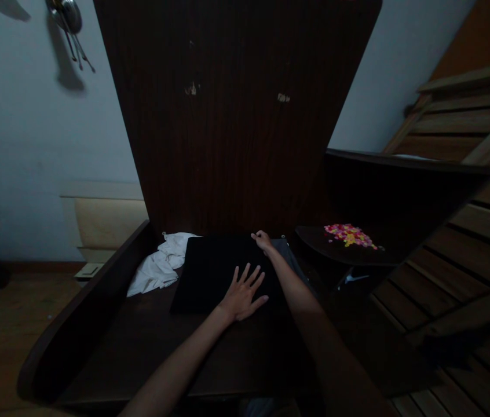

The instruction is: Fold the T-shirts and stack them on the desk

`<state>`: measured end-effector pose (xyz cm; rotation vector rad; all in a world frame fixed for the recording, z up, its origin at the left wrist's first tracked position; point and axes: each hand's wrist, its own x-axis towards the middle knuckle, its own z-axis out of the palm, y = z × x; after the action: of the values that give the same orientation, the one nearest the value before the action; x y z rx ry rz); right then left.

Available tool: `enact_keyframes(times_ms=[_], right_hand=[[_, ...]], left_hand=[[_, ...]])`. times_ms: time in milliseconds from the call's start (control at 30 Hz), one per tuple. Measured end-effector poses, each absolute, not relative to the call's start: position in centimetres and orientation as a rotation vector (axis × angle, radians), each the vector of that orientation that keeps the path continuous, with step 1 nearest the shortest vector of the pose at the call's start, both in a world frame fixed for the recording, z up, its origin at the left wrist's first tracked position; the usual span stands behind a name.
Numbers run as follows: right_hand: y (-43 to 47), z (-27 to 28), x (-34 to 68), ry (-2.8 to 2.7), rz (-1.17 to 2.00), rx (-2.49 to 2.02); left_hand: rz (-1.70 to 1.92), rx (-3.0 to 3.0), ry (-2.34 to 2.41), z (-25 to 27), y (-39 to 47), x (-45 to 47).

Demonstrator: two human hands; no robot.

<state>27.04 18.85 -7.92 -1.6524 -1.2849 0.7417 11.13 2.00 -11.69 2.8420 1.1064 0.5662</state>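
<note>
A flat, dark black cloth (212, 263) lies in a rough rectangle on the brown desk (141, 341); its folds are too dark to make out. My left hand (244, 294) rests palm down on its near right part, fingers spread. At the far right edge of the cloth, my right hand (263, 240) is closed, with the fingers curled at that edge. Crumpled white cloth (158, 266) lies against the left side of the black one. Dark grey fabric (286, 255) shows just beyond my right wrist.
A tall dark wooden panel (236, 145) rises behind the desk. A raised side edge (84, 318) bounds the left. On the right, a small shelf (314, 240) holds a pile of pink and yellow pieces (351, 234). Wooden slats (457, 272) stand farther right.
</note>
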Motion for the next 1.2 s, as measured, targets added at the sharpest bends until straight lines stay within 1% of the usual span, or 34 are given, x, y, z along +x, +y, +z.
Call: enact_keyframes(times_ms=[200,400,533,633,900,1067,1200], right_hand=[[17.8,-7.9,27.2,-1.207,0.731,-1.651],[14.1,-7.7,28.8,-1.293,1.038,-1.448],[11.3,-7.7,30.0,-1.493,1.205,-1.381],[9.9,-7.6,30.3,-1.602,1.27,-1.346],[8.2,-7.0,29.4,-1.511,1.583,-1.074],[8.1,-6.7,29.0,-1.417,1.63,-1.075],[8.3,-6.0,28.8,-1.391,1.604,-1.107]], left_hand=[[0.52,2.866,1.122,-12.3,1.8,12.3],[0.503,2.873,1.049,-11.5,1.6,10.9],[0.497,2.879,1.089,-11.2,0.3,8.3],[0.477,2.915,1.12,-11.3,-0.8,5.4],[0.551,2.838,1.345,-12.4,-1.3,-2.3],[0.639,2.751,1.401,-12.2,-1.4,-4.2],[0.552,2.823,1.412,-12.2,-1.5,-4.7]])
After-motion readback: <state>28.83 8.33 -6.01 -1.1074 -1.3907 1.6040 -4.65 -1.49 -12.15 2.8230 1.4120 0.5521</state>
